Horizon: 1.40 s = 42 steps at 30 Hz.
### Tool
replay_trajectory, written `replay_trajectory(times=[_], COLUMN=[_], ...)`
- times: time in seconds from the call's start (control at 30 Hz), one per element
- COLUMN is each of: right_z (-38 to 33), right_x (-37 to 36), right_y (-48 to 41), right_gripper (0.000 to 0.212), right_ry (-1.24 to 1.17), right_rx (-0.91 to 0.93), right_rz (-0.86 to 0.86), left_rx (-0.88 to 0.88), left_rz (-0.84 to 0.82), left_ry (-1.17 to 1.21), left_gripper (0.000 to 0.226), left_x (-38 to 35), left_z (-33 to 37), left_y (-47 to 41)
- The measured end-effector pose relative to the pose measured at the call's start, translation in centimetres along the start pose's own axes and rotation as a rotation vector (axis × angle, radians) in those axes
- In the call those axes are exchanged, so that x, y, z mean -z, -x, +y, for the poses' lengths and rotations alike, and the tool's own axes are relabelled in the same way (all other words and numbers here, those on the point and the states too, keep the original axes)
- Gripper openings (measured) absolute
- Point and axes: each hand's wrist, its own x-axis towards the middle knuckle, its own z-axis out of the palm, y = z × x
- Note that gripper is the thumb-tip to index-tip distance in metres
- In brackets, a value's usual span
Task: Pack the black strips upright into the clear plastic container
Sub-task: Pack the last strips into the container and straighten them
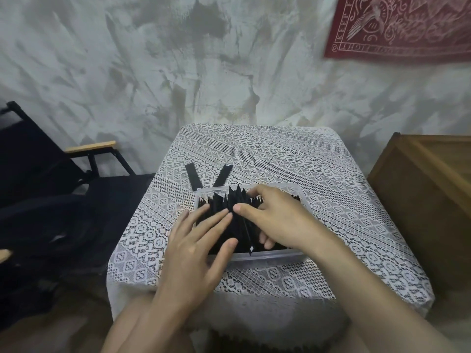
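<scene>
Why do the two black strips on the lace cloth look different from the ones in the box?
The two loose black strips lie flat on the lace tablecloth; the packed black strips stand on edge in the clear plastic container. Loose ones are untouched; both hands press packed ones. Same colour.

The container (270, 256) sits on the table (331, 200), packed with strips (235, 197), both hands over it: left hand (196, 248) beside right hand (275, 217). Two loose strips (193, 178) lie behind it, a chair (51, 161) left of the table, a crate (428, 189) right.
</scene>
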Motion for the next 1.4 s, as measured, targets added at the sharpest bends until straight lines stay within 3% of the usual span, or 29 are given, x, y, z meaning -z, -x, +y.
replay_trajectory(times=[0.27,0.6,0.93,1.4], right_z=[-0.2,0.1,0.7,0.6], right_x=[-0.2,-0.8,-0.5,-0.7], right_y=[-0.4,-0.6,-0.4,-0.8], right_gripper=[0.047,0.042,0.057,0.044], right_ry=[-0.009,0.003,-0.085,-0.085], right_rx=[0.001,0.009,0.002,-0.013], right_rz=[-0.027,0.015,-0.057,-0.01], left_rx=[-0.04,0.001,-0.016,-0.033], left_rz=[-0.026,-0.038,-0.02,-0.102], left_ry=[0.023,0.037,0.073,0.001], left_gripper=[0.043,0.059,0.052,0.054], left_x=[-0.3,-0.3,-0.3,-0.3], left_z=[0.1,0.3,0.2,-0.2], left_y=[0.1,-0.6,-0.6,-0.8])
